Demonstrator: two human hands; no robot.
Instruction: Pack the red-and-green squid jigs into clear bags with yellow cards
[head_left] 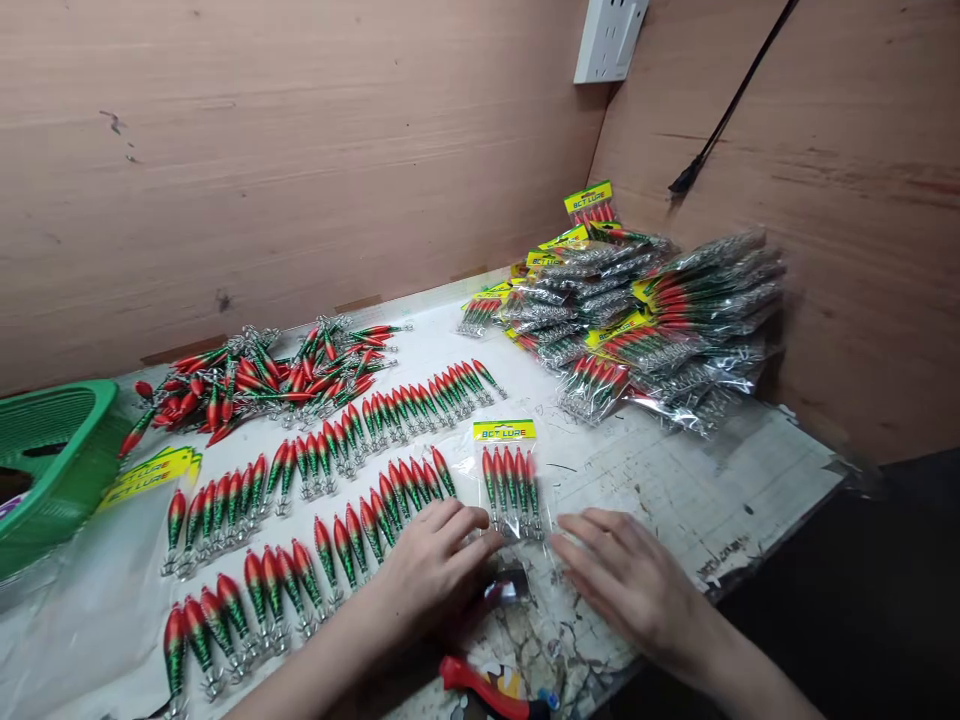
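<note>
A clear bag with a yellow header card [508, 478] holds several red-and-green squid lures and lies flat on the table between my hands. My left hand [439, 565] rests palm down at the bag's lower left corner, fingers stretched toward it. My right hand [626, 580] lies flat and open just right of the bag's bottom edge. Rows of loose red-and-green lures [330, 500] run across the white tabletop to the left of my left hand.
A heap of filled bags [652, 320] is piled against the right wall. A tangle of loose lures [270, 375] sits at the back left. A green basket [45, 460] stands at the far left beside empty yellow-headed bags [150, 475]. A red tool [487, 690] lies at the front edge.
</note>
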